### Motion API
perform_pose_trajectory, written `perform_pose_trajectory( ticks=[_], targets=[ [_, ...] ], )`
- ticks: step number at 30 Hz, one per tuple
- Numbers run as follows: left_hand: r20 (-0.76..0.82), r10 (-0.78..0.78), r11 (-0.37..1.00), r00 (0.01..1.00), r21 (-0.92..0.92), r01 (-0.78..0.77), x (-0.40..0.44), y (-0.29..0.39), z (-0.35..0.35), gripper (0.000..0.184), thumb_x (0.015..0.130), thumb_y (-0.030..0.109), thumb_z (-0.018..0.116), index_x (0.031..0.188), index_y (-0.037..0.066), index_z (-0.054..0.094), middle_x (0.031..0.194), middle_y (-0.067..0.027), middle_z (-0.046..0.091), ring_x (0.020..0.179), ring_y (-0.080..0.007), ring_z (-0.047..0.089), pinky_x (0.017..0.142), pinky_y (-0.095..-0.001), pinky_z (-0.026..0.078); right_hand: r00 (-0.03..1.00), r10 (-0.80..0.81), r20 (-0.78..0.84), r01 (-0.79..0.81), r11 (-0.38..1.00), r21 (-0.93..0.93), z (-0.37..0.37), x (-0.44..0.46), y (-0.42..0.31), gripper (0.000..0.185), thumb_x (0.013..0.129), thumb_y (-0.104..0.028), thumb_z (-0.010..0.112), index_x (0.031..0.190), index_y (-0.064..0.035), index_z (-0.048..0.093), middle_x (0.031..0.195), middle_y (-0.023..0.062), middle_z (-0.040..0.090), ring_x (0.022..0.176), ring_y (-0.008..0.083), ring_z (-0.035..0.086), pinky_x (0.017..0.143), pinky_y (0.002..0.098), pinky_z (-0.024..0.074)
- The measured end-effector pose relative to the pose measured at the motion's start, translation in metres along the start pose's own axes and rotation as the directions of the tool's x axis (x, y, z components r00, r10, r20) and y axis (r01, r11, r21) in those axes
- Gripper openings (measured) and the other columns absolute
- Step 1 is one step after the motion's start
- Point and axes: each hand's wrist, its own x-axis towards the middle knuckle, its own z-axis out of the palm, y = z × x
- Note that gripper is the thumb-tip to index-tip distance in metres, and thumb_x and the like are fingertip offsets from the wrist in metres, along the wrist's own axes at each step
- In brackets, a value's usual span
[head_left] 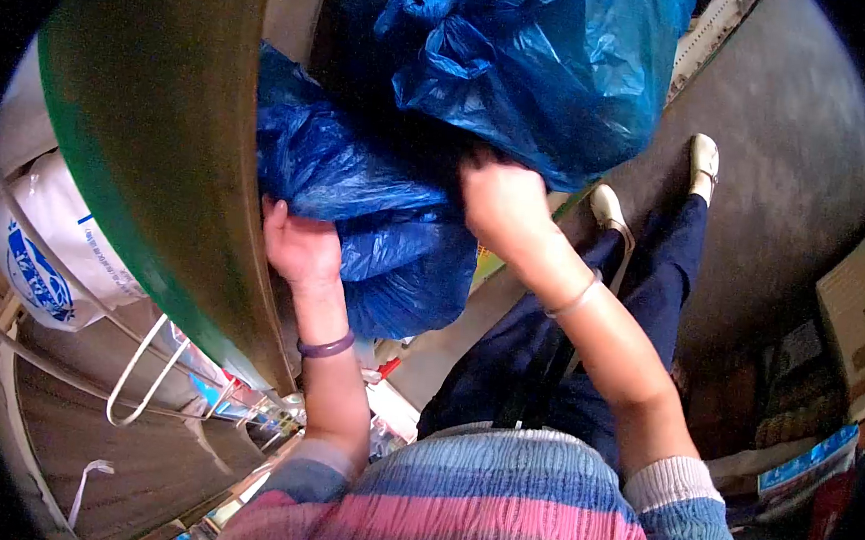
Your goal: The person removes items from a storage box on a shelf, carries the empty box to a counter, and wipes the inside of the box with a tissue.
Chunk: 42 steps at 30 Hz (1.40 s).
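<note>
A crinkled blue plastic bag (pixel 385 237) hangs bunched between my two hands. My left hand (pixel 304 248) is at its left lower side, palm up, with fingers partly hidden by the plastic it grips. At the bag's upper right, my right hand (pixel 505 203) is closed, its knuckles towards me; the fingertips are lost in the dark folds. Just above it sits a second, fuller blue plastic bag (pixel 566 89) with a knotted top. What either bag contains cannot be seen.
A large brown panel with a green edge (pixel 160 151) stands close on my left. Beyond it are a white printed bag (pixel 63 244) and a white wire hook (pixel 144 375). My shoes (pixel 703 164) rest on the grey floor (pixel 794 125). Cardboard (pixel 852 299) lies at far right.
</note>
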Motion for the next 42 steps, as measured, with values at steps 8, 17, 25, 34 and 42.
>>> perform_pose_trajectory(
  ticks=[8, 17, 25, 34, 42],
  targets=[
    [0.066, 0.006, 0.968, 0.998, 0.249, -0.023, -0.028, -0.025, -0.004, 0.042, 0.072, 0.002, 0.053, 0.114, 0.001, 0.053, 0.11, -0.0093, 0.057, 0.102, -0.0211, 0.053, 0.094, -0.0348, 0.04, 0.395, -0.409, -0.823, 0.743, 0.669, 0.024, -0.011, -0.001, -0.072, 0.038, 0.071, -0.012, 0.055, 0.109, -0.0129, 0.059, 0.117, 0.0099, 0.054, 0.094, 0.0319, 0.055, 0.078, 0.04, 0.0474],
    [-0.198, 0.277, 0.955, 0.94, 0.16, -0.248, -0.01, -0.002, -0.005, 0.017, 0.062, -0.001, 0.047, 0.078, 0.005, 0.052, 0.095, -0.0092, 0.058, 0.094, -0.0227, 0.054, 0.088, -0.0345, 0.043, 0.745, -0.219, -0.63, 0.229, 0.971, -0.066, 0.067, 0.056, 0.001, 0.03, 0.078, -0.009, 0.047, 0.104, -0.0027, 0.06, 0.107, 0.0196, 0.058, 0.093, 0.0358, 0.058, 0.082, 0.0442, 0.0466],
    [0.108, 0.185, 0.825, 0.977, 0.522, -0.214, -0.028, -0.016, -0.016, 0.022, 0.063, -0.004, 0.046, 0.081, 0.003, 0.057, 0.087, -0.0046, 0.057, 0.082, -0.0157, 0.052, 0.082, -0.0267, 0.04, 0.474, -0.545, -0.691, 0.736, 0.676, -0.029, 0.014, 0.019, -0.084, 0.045, 0.069, -0.011, 0.056, 0.114, -0.0152, 0.058, 0.123, 0.0097, 0.052, 0.098, 0.0273, 0.053, 0.078, 0.039, 0.0449],
    [-0.157, 0.591, 0.696, 0.791, 0.594, -0.402, 0.017, 0.003, -0.089, 0.02, 0.067, -0.001, 0.053, 0.087, 0.002, 0.051, 0.089, -0.0065, 0.054, 0.083, -0.0201, 0.051, 0.082, -0.0332, 0.041, 0.846, -0.146, -0.513, 0.257, 0.954, 0.153, 0.045, 0.076, -0.019, 0.03, 0.081, -0.01, 0.045, 0.108, -0.0097, 0.059, 0.114, 0.015, 0.055, 0.097, 0.0353, 0.053, 0.085, 0.0445, 0.0451],
    [0.13, 0.592, 0.207, 0.796, 0.929, -0.306, 0.039, 0.004, -0.035, 0.039, 0.083, 0.019, 0.065, 0.111, -0.005, 0.053, 0.113, -0.0154, 0.057, 0.102, -0.0252, 0.053, 0.092, -0.0365, 0.04, 0.661, -0.431, -0.614, 0.42, 0.891, -0.173, 0.057, -0.035, 0.005, 0.045, 0.071, -0.007, 0.053, 0.113, -0.0194, 0.06, 0.113, 0.0075, 0.057, 0.09, 0.0282, 0.052, 0.073, 0.0373, 0.0476]
  ],
)
